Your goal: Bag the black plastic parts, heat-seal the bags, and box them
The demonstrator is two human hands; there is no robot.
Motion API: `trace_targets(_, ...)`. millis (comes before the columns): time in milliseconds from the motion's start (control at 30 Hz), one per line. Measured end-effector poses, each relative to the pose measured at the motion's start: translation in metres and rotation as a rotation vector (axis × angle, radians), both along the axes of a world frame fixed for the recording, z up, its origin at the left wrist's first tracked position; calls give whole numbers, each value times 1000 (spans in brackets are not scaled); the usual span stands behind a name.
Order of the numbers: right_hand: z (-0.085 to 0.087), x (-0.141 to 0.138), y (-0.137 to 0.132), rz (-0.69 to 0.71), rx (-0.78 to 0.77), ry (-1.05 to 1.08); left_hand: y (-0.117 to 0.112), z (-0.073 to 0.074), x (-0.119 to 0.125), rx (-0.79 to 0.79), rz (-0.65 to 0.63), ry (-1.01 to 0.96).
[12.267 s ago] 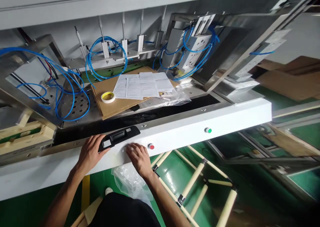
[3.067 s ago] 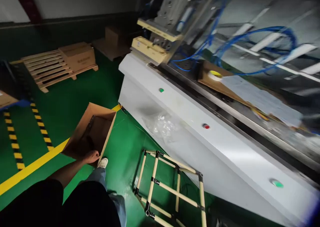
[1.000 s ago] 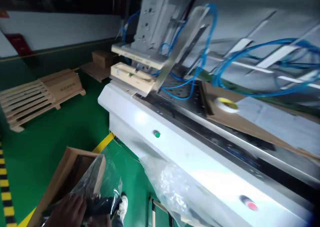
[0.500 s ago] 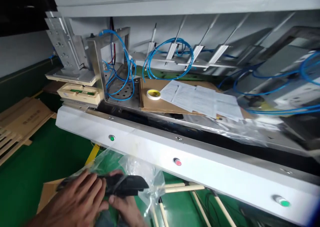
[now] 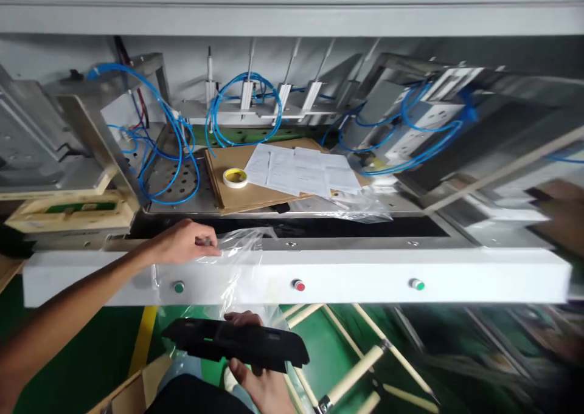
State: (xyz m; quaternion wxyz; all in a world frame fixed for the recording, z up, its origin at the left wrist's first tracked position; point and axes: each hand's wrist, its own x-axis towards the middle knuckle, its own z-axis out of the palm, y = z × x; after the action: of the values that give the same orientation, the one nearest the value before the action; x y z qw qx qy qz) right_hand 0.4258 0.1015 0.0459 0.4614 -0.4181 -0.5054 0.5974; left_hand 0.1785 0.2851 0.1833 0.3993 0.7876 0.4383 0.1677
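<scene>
Black part (image 5: 228,340): long and narrow, pierced by small openings; held above the green floor (image 5: 100,353), just in front of the white front panel (image 5: 356,274); tilted slightly, right end lower than left.

Right hand (image 5: 262,383): grips the black part near the middle from below — thumb on the near side, fingers wrapped over the far side.

Left hand (image 5: 187,244): raised higher, before the metal ledge (image 5: 347,244); fingers curled in and closed, fingertips pinching clear film (image 5: 237,268).

Clear film, course: down from the left hand across the white front panel to behind the black part — contact there too blurred to tell.

Push-buttons: in a row along the panel; green button (image 5: 179,287) below the left hand, red button (image 5: 298,286) near centre, second green button (image 5: 418,284) farther right.

Metal bed (image 5: 410,207): bears brown cardboard sheets (image 5: 228,155), with overlapping printed papers (image 5: 296,168) and a tape roll (image 5: 235,178) on top, the latter lying flat at the left.

Blue tubing (image 5: 246,143): coiled behind the cardboard sheets, looped also at both sides.

Cream block (image 5: 68,222): at far left, beside the metal bed.

Below: cream tube frame (image 5: 356,376) standing at right; cardboard box (image 5: 152,377) at lower left, partly cut off.
</scene>
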Motion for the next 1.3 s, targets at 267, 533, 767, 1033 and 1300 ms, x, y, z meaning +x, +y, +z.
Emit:
trace_targets(267, 21, -22, 8, -241, 10, 13, 45, 19, 16, 72, -266, 27)
trace_targets(533, 40, 15, -6, -593, 110, 273, 59, 7, 24, 192, -351, 96)
trace_targets(767, 48, 57, 3, -743, 127, 342, 38, 30, 50, 310, -539, 79)
trace_targets(1033, 33, 58, 20, -502, 53, 355, 33, 53, 70, 239, -585, -14)
trace_targets(1300, 3, 51, 55, -402, -7, 343, 80, -3, 79, 399, -299, 301)
